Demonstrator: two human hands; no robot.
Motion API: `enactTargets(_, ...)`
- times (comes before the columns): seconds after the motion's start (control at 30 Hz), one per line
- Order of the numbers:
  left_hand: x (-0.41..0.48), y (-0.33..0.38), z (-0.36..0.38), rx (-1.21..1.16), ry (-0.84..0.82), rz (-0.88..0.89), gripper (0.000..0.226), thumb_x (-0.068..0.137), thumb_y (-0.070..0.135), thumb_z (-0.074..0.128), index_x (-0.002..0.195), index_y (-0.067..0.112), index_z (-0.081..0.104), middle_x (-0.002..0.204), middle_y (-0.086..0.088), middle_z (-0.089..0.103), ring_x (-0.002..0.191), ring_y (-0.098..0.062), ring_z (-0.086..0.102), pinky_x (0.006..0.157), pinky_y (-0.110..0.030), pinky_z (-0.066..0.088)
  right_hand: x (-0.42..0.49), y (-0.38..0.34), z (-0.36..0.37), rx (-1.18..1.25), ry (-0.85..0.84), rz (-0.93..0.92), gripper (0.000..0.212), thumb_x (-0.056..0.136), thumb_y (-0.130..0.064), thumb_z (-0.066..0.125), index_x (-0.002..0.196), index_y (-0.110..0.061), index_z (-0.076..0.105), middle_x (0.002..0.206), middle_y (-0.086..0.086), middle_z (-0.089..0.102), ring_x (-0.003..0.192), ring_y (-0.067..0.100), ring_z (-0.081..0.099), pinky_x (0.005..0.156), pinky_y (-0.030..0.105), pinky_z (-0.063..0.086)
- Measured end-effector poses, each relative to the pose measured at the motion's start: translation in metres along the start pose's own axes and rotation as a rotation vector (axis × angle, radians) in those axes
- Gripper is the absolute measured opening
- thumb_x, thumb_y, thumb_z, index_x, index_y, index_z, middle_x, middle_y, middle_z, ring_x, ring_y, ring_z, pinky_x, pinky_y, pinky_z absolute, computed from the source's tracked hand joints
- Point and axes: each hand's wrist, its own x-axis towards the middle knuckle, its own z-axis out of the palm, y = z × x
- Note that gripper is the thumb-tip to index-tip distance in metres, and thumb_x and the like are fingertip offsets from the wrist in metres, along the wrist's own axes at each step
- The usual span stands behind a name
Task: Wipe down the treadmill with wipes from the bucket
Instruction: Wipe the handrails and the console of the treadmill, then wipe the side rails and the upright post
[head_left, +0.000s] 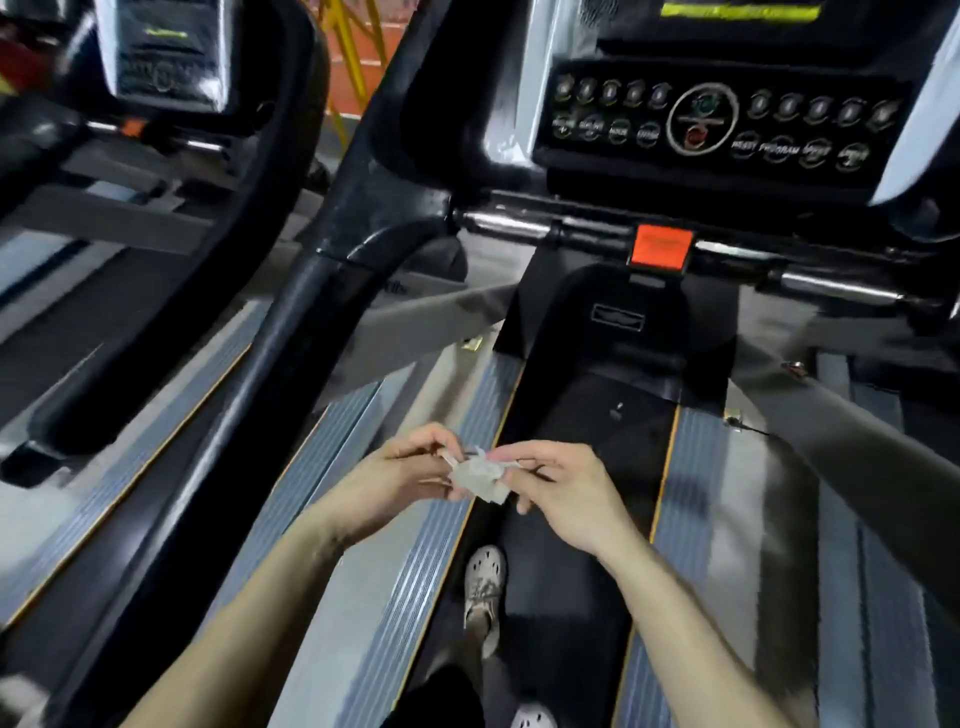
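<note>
Above treadmill belt (571, 571), a crumpled wipe (480, 478) is lying with its long axis left-to-right. Left hand (400, 478) and right hand (561, 493) are pinching its opposite ends with curled fingers. Console (717, 119) is showing "PROGRAM"; other labels are blurred.

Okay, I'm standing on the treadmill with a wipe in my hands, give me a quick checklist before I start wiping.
1. Wipe in hand: ok. The left hand and right hand both pinch the wipe.
2. Wipe opened out: not ok. It is bunched small between the fingers.
3. Console reachable: ok. The button panel is straight ahead with nothing in front of it.
4. Belt stopped: cannot tell. The belt shows no clear sign either way.
5. Footing: ok. One shoe stands at the belt's left edge.
6. Bucket nearby for a fresh wipe: cannot tell, as it is not in view.
</note>
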Motion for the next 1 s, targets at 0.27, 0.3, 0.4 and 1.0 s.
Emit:
enactTargets(0.27,-0.090,-0.070,0.002,0.213,0.235,-0.017,0.019,0.090,-0.003,0.077,0.100,0.003,0.063,0.111,-0.016,0.072,0.098,-0.028,0.069,0.087,-0.041,0.059,-0.064,0.039,0.063,-0.173,-0.196,-0.087,0.024,0.102,-0.029,0.066,0.121,-0.041,0.074,0.096,-0.014,0.075,0.086,0.008,0.073,0.087,0.032,0.057)
enactTargets(0.3,-0.096,-0.074,0.000,0.276,0.247,-0.023,0.027,0.087,-0.005,0.079,0.106,0.007,0.063,0.111,-0.013,0.073,0.097,-0.027,0.069,0.089,-0.041,0.059,-0.069,0.041,0.068,-0.185,-0.196,-0.081,0.024,0.103,-0.036,0.065,0.126,-0.041,0.069,0.094,-0.014,0.075,0.083,0.007,0.073,0.086,0.033,0.057)
enactTargets(0.4,-0.114,-0.080,-0.006,0.351,0.222,-0.017,0.045,0.085,0.006,0.086,0.121,0.015,0.061,0.108,-0.019,0.073,0.095,-0.028,0.069,0.093,-0.055,0.059,-0.076,0.050,0.084,-0.357,-0.113,-0.044,0.034,0.097,-0.063,0.059,0.126,-0.045,0.062,0.094,-0.016,0.075,0.090,0.007,0.071,0.087,0.038,0.058)
enactTargets(1.0,-0.315,-0.196,-0.129,1.555,0.371,0.200,0.028,0.096,0.038,0.067,0.121,0.026,0.068,0.110,0.005,0.070,0.100,-0.023,0.070,0.084,-0.037,0.055,-0.173,0.073,0.269,-1.084,-0.052,-0.242,0.016,0.097,-0.030,0.060,0.110,-0.024,0.054,0.108,-0.008,0.053,0.085,0.018,0.062,0.068,0.031,0.043)
